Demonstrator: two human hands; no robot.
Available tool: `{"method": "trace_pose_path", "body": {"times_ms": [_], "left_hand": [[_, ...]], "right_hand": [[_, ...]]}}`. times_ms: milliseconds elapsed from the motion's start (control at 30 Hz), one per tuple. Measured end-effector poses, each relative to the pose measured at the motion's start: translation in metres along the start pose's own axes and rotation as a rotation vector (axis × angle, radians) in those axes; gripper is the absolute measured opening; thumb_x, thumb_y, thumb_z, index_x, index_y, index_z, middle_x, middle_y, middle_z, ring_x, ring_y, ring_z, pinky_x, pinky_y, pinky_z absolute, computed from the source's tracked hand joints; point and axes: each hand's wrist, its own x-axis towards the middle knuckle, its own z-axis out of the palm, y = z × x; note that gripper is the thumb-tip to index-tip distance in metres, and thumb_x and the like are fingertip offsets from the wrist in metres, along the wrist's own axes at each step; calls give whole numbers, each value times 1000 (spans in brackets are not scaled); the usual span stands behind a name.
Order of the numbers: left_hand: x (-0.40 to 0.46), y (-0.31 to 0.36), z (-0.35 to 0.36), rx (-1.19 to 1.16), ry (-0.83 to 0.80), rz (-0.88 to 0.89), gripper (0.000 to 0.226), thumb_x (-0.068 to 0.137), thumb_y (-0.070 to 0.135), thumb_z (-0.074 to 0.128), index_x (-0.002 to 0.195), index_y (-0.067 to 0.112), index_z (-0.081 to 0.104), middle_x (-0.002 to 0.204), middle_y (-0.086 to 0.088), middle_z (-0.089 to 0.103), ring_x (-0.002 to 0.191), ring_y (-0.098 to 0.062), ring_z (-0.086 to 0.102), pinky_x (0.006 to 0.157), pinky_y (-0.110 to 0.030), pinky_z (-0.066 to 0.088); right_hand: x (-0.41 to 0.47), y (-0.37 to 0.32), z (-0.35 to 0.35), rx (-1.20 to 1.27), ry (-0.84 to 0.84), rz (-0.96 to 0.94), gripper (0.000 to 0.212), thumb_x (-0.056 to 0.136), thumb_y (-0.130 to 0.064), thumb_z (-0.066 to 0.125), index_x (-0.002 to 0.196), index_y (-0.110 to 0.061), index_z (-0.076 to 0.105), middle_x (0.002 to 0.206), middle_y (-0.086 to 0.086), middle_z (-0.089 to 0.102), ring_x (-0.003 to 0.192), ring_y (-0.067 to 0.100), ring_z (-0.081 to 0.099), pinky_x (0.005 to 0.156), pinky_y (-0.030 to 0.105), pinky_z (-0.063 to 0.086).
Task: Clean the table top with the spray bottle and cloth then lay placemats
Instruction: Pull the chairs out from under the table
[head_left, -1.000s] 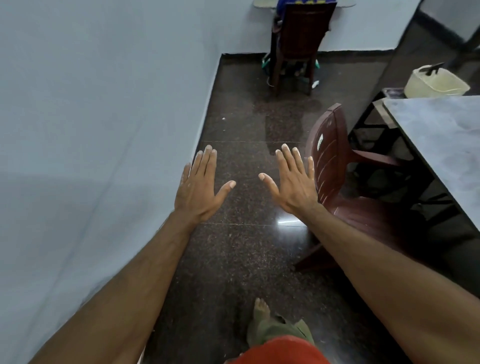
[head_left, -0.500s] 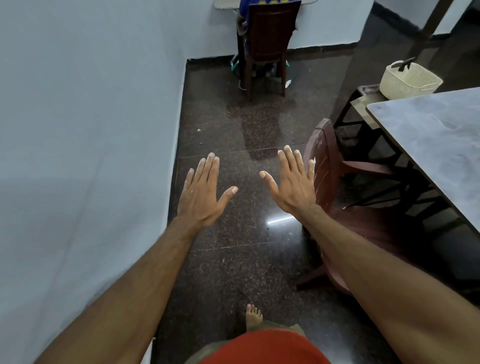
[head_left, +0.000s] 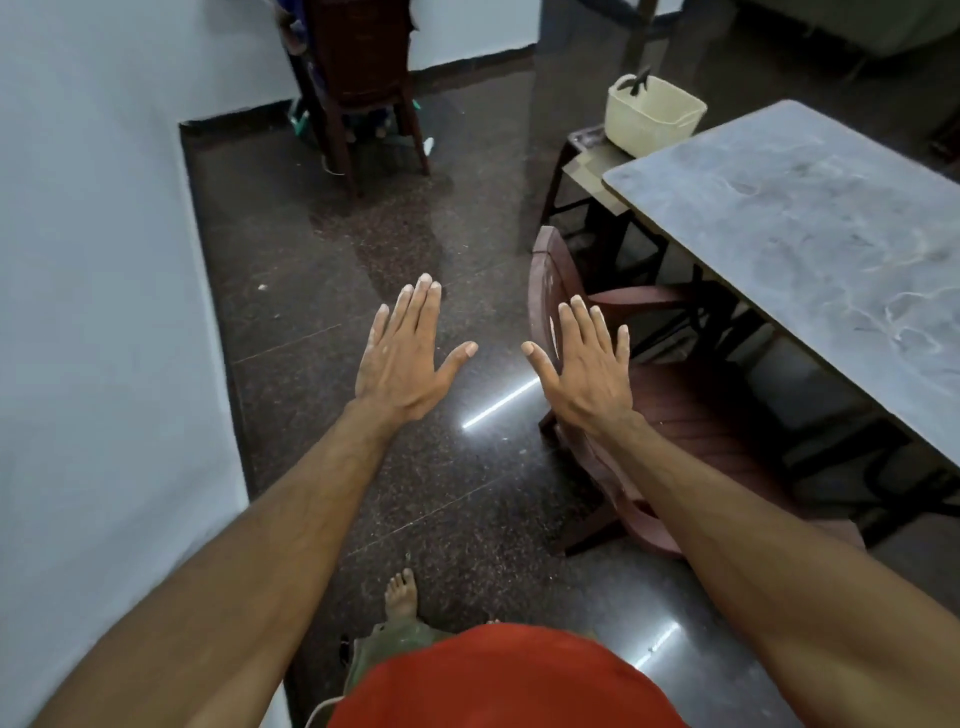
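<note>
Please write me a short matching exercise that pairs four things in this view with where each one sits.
Things:
1. table top
2. basket
3. maroon chair
4. left hand

Places:
A. held flat over the dark floor
B. on a low stand beyond the table's far end
C. upper right of the view
D. beside the table's near edge

Pairs: 1-C, 2-B, 3-D, 4-A

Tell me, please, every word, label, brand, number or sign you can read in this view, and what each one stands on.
None can be read.
Plastic chair: a pale mark on its backrest, too blurred and mostly hidden behind the right hand to read.
Table, cream basket, white wall, left hand: no text visible.
</note>
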Motion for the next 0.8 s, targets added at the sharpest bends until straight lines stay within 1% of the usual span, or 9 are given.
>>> {"method": "trace_pose_path", "body": {"times_ms": [67,200,367,467,533,667,800], "left_hand": [[19,-6,0,-17,-11,54,86,96,66,28,159,13,2,167,-1,-3,154,-17,-3,124,-40,-1],[57,-21,-3,-38,-51,179,87,94,67,24,159,13,2,167,-1,-3,154,-17,-3,125,-41,-1],[90,-36,-2,-49,-104,340,94,89,74,15,159,12,3,167,-2,-2,154,-18,-3,125,-42,0],[107,-39,3,-46,-147,427,97,86,76,10,159,12,3,167,-2,-2,154,-18,-2,125,-43,1],[116,-38,8,-53,-164,481,96,87,76,11,159,12,2,167,-2,-2,154,-18,-3,125,-43,1],[137,-26,20,-74,-179,580,90,93,72,19,159,13,2,167,-2,-2,154,-17,-3,125,-44,1],[159,-10,32,-95,-188,640,88,95,69,24,159,12,3,167,-3,-1,154,-18,-3,125,-42,-1]], "right_hand": [[3,4,1,9,14,65,83,96,-70,23,158,-16,16,167,1,7,153,20,0,121,50,-7],[8,-3,9,14,58,221,83,96,-70,23,158,-16,16,167,1,7,153,20,1,122,51,-5],[10,-23,14,72,118,382,84,95,-71,22,158,-15,17,167,2,9,153,21,3,122,52,-4],[5,-27,16,69,184,495,80,97,-67,24,157,-15,20,166,2,12,153,22,6,122,53,0],[1,-28,19,70,201,567,79,98,-67,25,157,-15,20,166,2,12,153,23,8,122,53,2],[-10,-20,22,110,210,706,79,97,-67,26,157,-16,19,166,1,11,153,22,9,123,51,5],[-16,-5,28,205,235,889,79,97,-67,31,155,-14,24,165,4,16,151,24,17,120,55,15]]}}
